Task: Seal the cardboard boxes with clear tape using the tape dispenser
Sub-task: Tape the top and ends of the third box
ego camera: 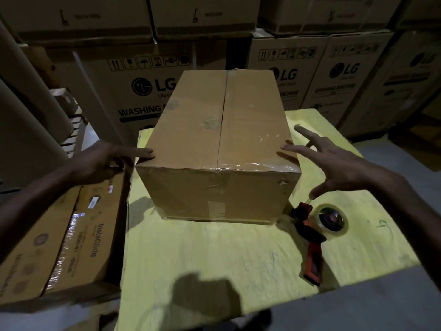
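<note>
A plain brown cardboard box [222,149] stands on a yellow table [214,254]. Its top flaps are folded down and meet along a centre seam, and clear tape glints across the near top edge. My left hand [105,161] touches the box's near left corner with an extended finger. With fingers spread and straight, my right hand [334,161] hovers at the near right corner, its fingertips at the box's edge. A red and black tape dispenser [312,240] with a roll of clear tape [330,219] lies on the table right of the box, below my right hand.
A flat printed carton [59,247] lies against the table's left side. Large LG washing machine cartons [140,91] are stacked behind the table and to the right. Thick cardboard tubes [26,91] lean at the far left. Grey floor shows at the lower right.
</note>
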Demonstrator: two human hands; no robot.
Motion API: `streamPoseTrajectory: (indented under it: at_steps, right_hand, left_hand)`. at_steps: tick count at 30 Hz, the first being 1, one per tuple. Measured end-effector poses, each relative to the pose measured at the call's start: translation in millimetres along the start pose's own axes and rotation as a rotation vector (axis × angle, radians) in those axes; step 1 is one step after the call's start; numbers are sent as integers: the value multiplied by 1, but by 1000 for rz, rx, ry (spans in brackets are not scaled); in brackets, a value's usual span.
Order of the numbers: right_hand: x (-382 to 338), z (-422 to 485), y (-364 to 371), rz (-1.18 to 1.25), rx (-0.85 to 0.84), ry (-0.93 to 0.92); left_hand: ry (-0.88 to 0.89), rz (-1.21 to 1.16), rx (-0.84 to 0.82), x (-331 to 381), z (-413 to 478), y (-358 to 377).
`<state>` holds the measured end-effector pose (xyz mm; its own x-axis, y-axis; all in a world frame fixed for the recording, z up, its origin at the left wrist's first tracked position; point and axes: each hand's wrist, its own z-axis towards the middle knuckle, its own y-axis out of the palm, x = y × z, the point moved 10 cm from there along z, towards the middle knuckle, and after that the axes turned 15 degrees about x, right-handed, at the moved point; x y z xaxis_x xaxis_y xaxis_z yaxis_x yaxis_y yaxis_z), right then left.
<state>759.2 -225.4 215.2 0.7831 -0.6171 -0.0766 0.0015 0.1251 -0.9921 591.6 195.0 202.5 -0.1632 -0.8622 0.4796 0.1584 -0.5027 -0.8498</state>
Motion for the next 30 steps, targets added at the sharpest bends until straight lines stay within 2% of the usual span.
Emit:
streamPoseTrajectory:
  at_steps: [3, 8, 16, 20, 24, 30]
  right_hand:
    - [-5, 15, 11, -177, -31, -71]
    - [-13, 30, 20, -48, -40, -91]
    - [-22, 50, 18, -50, -9, -130]
    - [-26, 53, 9, -101, 23, -143]
    - [-26, 51, 7, -135, 73, -189]
    - [-19, 46, 14, -71, 166, -174]
  left_hand:
    - [128, 123, 18, 5, 20, 6]
    - [109, 136, -176, 3, 32, 35]
    - [114, 227, -218, 6, 55, 45]
    - [124, 227, -145, 7, 63, 44]
    - [110, 103, -55, 2, 56, 40]
    - [54, 67, -24, 1, 55, 41]
